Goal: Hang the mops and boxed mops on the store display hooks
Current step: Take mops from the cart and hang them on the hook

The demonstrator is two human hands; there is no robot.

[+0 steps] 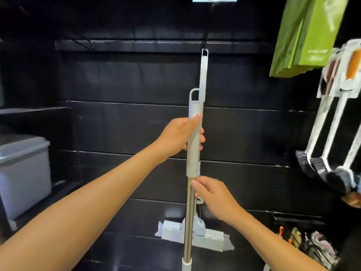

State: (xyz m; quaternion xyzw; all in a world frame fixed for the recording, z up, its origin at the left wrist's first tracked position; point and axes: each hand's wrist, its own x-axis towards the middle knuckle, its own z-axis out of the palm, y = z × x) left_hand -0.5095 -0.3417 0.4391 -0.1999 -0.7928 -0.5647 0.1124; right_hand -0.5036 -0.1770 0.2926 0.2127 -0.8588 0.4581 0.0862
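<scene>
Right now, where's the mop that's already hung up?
In the head view, the hung mop hangs centre frame from a black hook, directly behind the held mop, left of the green boxes.

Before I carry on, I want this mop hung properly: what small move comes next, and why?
Probably lift the held mop with both hands, left hand and right hand. Its top loop sits well below the display hook, where another mop already hangs.
</scene>
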